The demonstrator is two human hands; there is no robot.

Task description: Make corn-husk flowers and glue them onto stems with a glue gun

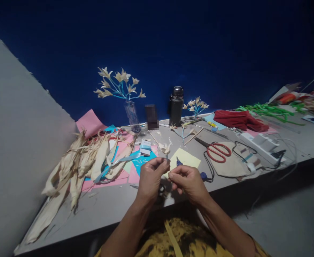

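My left hand (152, 175) is closed in a pinch on the base of a small cream corn husk flower (165, 148), whose petals point up above the fingertips. Just below and to the right, my right hand (185, 179) is also pinched closed, its fingertips almost touching the left ones. What lies between those right fingers is too small to make out. Behind the hands, the blue glue gun (178, 162) rests by a yellow paper sheet (190, 158). A branched stem with husk flowers (183, 135) lies farther back on the table.
Dried corn husks (78, 162) and coloured papers pile up at left. Red-handled scissors (218, 152) lie right, near a power strip (262, 144) with cords. A glass vase (132, 116) of husk flowers and a black flask (176, 107) stand at the back, before the blue wall.
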